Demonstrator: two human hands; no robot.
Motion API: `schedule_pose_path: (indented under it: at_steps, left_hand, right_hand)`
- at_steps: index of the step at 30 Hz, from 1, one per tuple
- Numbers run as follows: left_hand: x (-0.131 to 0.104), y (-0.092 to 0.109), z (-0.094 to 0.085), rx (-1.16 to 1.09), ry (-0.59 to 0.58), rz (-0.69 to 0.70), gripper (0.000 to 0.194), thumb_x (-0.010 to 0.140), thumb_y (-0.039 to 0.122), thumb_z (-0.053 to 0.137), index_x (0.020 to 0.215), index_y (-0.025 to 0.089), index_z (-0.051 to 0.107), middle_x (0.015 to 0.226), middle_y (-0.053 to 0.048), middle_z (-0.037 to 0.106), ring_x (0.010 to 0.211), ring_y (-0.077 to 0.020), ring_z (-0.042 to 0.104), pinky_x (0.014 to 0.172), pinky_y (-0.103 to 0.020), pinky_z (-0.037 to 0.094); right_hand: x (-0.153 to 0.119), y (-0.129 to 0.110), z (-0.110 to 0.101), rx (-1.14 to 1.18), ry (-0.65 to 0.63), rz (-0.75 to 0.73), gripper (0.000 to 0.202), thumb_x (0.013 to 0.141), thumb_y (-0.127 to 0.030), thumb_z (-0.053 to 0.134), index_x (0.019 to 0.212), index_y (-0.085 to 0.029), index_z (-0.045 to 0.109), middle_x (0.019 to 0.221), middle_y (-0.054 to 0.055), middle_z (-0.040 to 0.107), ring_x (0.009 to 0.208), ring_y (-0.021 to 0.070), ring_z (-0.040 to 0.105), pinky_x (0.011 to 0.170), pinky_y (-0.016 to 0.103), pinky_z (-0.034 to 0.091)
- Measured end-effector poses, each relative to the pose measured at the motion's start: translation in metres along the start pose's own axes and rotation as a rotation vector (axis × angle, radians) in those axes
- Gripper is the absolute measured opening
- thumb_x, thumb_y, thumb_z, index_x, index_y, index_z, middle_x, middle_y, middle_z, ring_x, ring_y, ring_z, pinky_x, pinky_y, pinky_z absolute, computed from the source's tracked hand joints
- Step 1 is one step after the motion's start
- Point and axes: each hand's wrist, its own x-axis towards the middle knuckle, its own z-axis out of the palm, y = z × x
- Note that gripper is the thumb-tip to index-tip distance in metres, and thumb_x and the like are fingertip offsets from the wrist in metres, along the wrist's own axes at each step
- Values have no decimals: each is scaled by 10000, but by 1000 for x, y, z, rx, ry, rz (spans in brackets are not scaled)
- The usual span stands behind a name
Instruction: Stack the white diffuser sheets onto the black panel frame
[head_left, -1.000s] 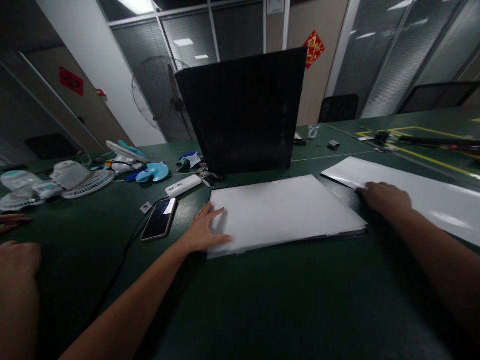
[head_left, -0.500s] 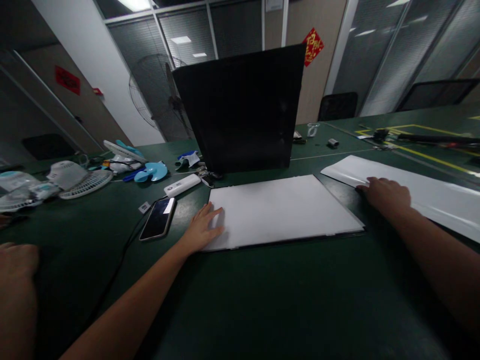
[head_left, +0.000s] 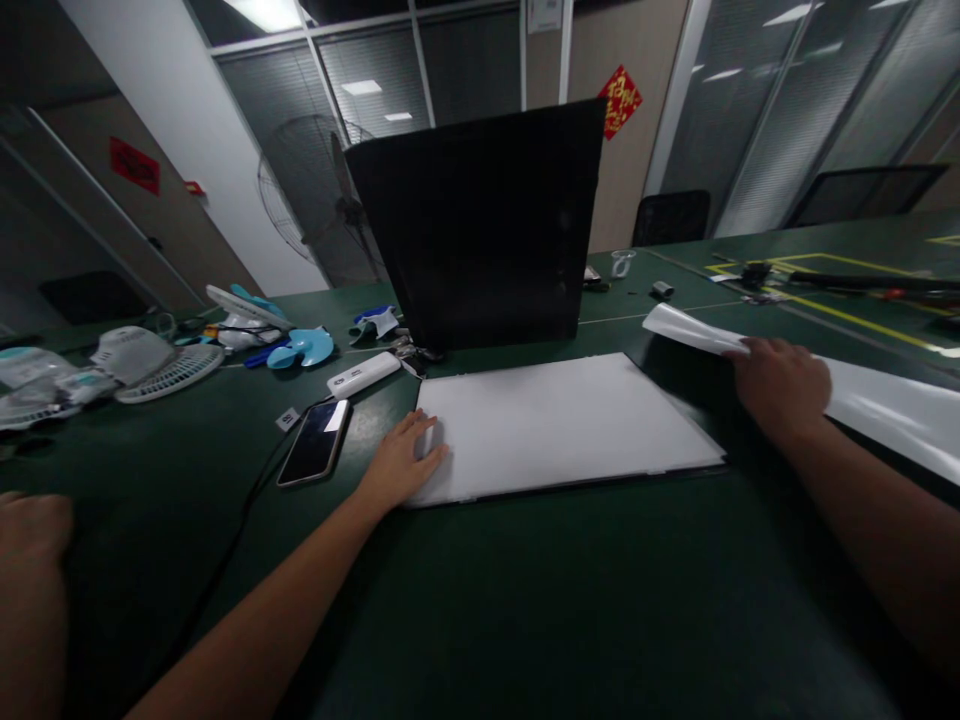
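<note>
A flat white panel (head_left: 555, 425) with a thin dark edge lies on the table. My left hand (head_left: 403, 462) rests on its left end, fingers spread and lying flat. To the right of the panel, my right hand (head_left: 784, 390) grips the near edge of a glossy white sheet (head_left: 892, 405). That sheet bends and lifts at the grip, while its far left corner curls. The fingertips of my right hand are partly hidden.
Behind the panel stands a large black screen-like board (head_left: 487, 230). Left are a phone (head_left: 315, 445), a white stick-shaped device (head_left: 364, 374), blue fan blades (head_left: 300, 348) and a white fan grille (head_left: 172, 373). Another person's hand (head_left: 34, 525) rests at the far left of the green table (head_left: 525, 600).
My right hand has closed further on the glossy sheet and pulled its near edge up, so the sheet now curves and looks narrower. My left hand has stayed on the panel.
</note>
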Motion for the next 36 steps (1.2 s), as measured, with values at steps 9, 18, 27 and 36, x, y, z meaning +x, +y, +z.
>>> schedule_pose_path:
  at_steps: [9,18,27,36]
  left_hand:
    - [1,2,-7,-2,10,9,650,916,554,594,1423,149,623,1572,-160,531,1451,-337,513,1242,-497,380]
    - [4,-3,-9,-76,33,23,597,1031,512,348,1408,138,620,1504,-154,604,1427,-306,541,1227,-513,390]
    - [3,-2,-6,-15,9,4,659,918,614,588,1415,181,606,1548,-141,549,1457,-329,488,1243,-515,361]
    - [4,0,-6,-29,8,26,591,967,591,503,1378,186,630,1532,-141,560,1454,-320,492,1248,-516,355]
  right_hand:
    - [-59,-92,-73,285,322,-644,428,1062,-396,481,1337,-125,664,1168,177,719,1088,284,621,988,411,424]
    - [-113,-152,-84,619,-212,-1136,350,1015,-405,572,1272,-226,728,1224,97,730,1097,253,668,945,451,551]
    - [-70,-122,-51,458,-256,-688,606,1052,-581,346,1451,-215,617,1439,127,637,1322,315,571,1105,556,449]
    - [-13,-30,-17,98,-398,23,735,1021,-646,259,1346,-128,667,1222,270,707,1063,420,687,803,512,513]
